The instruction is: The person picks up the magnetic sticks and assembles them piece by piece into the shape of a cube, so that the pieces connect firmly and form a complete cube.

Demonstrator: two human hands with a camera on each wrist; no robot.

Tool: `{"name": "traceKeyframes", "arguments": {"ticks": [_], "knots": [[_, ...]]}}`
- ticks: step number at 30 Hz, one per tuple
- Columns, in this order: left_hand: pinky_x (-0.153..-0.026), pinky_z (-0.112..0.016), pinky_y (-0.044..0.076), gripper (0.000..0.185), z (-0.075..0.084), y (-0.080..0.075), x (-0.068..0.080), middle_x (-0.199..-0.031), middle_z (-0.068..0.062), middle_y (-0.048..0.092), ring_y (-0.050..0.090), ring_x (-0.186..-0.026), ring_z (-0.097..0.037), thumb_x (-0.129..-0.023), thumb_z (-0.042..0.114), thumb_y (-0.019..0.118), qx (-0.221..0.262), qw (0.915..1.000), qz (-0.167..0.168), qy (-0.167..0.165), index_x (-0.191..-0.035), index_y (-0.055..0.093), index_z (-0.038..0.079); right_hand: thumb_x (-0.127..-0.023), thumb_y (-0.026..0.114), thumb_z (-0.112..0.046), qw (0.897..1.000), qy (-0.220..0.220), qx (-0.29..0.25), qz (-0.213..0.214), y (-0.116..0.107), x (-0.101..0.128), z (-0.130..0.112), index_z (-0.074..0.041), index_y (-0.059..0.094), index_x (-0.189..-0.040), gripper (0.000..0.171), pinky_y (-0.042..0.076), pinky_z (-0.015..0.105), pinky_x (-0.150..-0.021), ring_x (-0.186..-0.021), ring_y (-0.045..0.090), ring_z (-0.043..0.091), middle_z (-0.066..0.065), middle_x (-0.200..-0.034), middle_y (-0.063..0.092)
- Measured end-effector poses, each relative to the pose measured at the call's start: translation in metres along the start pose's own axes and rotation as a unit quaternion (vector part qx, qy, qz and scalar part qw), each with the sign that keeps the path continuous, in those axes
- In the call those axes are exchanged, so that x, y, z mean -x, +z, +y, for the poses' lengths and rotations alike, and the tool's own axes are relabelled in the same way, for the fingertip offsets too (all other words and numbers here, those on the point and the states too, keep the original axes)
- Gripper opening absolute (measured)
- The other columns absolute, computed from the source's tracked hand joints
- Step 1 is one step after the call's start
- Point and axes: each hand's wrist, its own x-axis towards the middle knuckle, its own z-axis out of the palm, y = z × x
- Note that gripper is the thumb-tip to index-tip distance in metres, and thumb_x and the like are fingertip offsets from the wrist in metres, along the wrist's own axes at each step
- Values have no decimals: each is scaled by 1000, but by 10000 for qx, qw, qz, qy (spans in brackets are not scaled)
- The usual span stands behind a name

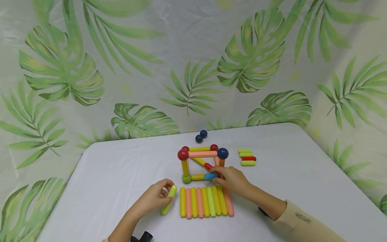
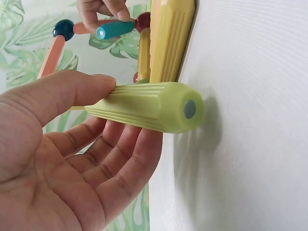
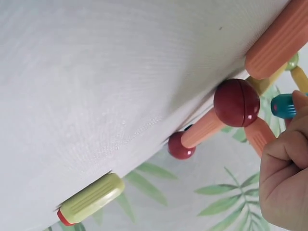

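Head view: a person sits at a white table [image 1: 121,174] building a frame from coloured magnetic rods and balls. The right hand [image 1: 231,179] pinches a blue rod [image 1: 210,176] between thumb and fingertips, with the other fingers curled, holding it at the near lower edge of the rod-and-ball frame [image 1: 201,161]. The blue rod lies level, just beside a yellow rod that runs to a green ball [image 1: 186,178] at the frame's near left corner. The frame stands at the middle of the table, with a red ball [image 1: 182,154] and a dark blue ball [image 1: 222,153] on its upper near corners, joined by an orange rod.

The left hand [image 1: 154,198] grips a lime green rod [image 1: 168,200] with thumb on top and fingers curled loosely beneath. The left wrist view shows that rod's end close to the table surface. The lime green rod sits just beside the left end of a row of rods [image 1: 206,201], yellow, orange and green, lying side by side in front of the frame.

Behind the frame, two dark blue balls [image 1: 201,135] touch each other. To the right, a small stack of rods [image 1: 248,157], green with one red, lies apart. A leaf-patterned backdrop [image 1: 75,77] hangs behind the table.
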Motion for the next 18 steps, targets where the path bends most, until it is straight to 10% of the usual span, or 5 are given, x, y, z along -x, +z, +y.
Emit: {"name": "traceKeyframes", "arguments": {"ticks": [18], "knots": [[-59,-25,45,33,5,1,2,-92,-2,52,51,-75,-16,-78,5,68,-42,9998,-179,16,-108,53,4,-80,68,-18,9974,210,620,309,7,-2,0,-14,61,-109,30,32,19,-41,-45,39,7,-9,-62,51]]}}
